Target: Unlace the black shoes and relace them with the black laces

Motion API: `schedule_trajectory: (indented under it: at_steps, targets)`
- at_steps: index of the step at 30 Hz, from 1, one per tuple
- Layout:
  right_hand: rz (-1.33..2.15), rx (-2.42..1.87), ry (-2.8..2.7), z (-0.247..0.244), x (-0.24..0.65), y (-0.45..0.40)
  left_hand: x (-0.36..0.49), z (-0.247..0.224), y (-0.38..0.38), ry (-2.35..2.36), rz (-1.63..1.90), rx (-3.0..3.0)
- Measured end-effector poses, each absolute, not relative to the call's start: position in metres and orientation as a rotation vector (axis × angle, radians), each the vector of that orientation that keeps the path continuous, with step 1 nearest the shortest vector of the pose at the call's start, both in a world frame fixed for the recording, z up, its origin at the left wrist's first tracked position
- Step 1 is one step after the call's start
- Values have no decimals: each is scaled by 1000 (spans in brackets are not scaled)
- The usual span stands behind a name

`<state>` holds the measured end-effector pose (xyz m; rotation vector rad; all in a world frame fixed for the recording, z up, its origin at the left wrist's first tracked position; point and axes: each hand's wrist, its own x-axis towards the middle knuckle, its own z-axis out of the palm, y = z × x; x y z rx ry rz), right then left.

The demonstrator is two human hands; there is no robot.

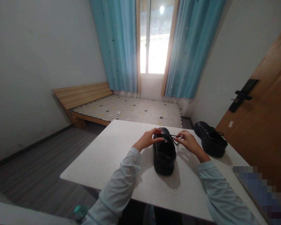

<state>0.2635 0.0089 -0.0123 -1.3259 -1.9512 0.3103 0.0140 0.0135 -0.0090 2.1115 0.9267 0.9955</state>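
A black lace-up shoe (pixel 164 159) stands upright on the white table, its opening towards me and its toe pointing away. My left hand (pixel 150 137) is at the shoe's upper left side, thumb and fingers curled at the lacing. From there a black shoelace (pixel 170 136) stretches across to my right hand (pixel 186 140), which pinches it just right of the shoe. A loose part of the lace hangs below those right fingertips. The second black shoe (pixel 212 140), also laced, stands further right near the table's edge.
The white table (pixel 96 159) has rounded corners. Beyond it are a bed (pixel 131 107) with a white remote (pixel 118 113) on it, blue curtains (pixel 189 53) and a window. A wooden door (pixel 259 125) is at right. A green-capped bottle (pixel 81 211) is low at left.
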Motion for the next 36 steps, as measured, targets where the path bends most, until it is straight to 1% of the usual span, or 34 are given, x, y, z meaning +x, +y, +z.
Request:
schedule_trajectory:
  at_steps: [6, 14, 28, 36]
  targets:
    - [235, -1456, -1791, -19, 275, 16, 13, -6, 11, 953, 961, 2107]
    - [347, -1604, -1601, -25, 290, 25, 13, -5, 10, 953, 946, 2087]
    - [126, -1720, -1460, -18, 300, 20, 12, -7, 11, 962, 954, 2101]
    - [90, -1746, -1390, -13, 300, 17, 13, -7, 11, 968, 947, 2102]
